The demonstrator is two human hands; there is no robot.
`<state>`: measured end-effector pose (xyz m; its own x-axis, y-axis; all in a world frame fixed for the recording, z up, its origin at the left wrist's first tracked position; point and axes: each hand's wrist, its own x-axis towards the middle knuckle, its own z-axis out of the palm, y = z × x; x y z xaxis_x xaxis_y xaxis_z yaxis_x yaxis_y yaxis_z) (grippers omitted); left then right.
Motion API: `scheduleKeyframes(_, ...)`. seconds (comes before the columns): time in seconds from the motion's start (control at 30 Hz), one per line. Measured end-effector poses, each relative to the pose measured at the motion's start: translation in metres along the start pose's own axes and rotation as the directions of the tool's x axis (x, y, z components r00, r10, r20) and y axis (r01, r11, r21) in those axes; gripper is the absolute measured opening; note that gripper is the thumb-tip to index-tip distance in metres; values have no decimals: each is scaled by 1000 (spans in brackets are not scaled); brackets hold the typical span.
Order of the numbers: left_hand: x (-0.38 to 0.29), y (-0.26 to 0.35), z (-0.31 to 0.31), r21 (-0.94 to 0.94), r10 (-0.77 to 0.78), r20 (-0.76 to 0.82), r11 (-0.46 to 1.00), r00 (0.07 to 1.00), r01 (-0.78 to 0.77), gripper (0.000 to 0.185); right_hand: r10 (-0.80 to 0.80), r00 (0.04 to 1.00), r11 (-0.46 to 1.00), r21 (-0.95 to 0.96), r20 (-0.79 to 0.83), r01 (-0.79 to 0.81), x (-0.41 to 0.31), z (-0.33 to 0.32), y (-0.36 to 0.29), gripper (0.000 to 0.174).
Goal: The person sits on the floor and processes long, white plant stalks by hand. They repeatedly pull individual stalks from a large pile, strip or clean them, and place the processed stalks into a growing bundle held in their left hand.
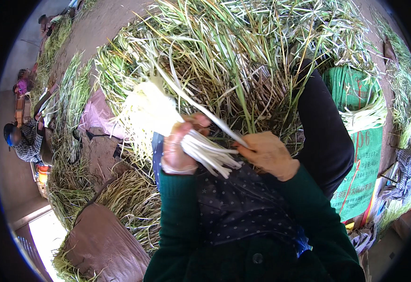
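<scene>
My left hand (179, 148) is closed around a bundle of slender white stalks (209, 151), their cut-looking ends pointing down to the right over my lap. The bundle's other end lies in an overexposed patch. My right hand (269, 153), in what looks like a tan glove, pinches the lower end of a single pale stalk (205, 109). This stalk slants up to the left, blurred, past the left hand. Beyond both hands spreads a large heap of long green and white stalks (247, 70), mixed with dry brown leaves. A dark dotted apron (237, 211) covers my lap.
At right, pale peeled stalks (365, 112) lie across a green woven sack (360, 169) bearing writing, beside my bent knee (325, 144). A brown sheet-like cover (103, 243) and pink cloth (98, 112) lie left. A person in a checked top (29, 144) sits farther left.
</scene>
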<state>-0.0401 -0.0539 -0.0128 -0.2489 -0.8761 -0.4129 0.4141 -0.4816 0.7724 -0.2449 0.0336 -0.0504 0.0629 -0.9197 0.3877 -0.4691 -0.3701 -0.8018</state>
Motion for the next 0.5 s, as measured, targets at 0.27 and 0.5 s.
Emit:
scheduleKeyframes(0.27, -2, -6, -2, -155, -11, 138, 987, 990, 32, 25, 473, 881, 876, 105, 5, -471, 4, -15, -18, 18)
scheduleKeyframes(0.5, -5, -47, 10, 4, -102, 138, 995, 985, 102, 40, 19, 988, 903, -426, 155, 50, 27, 14, -22, 11)
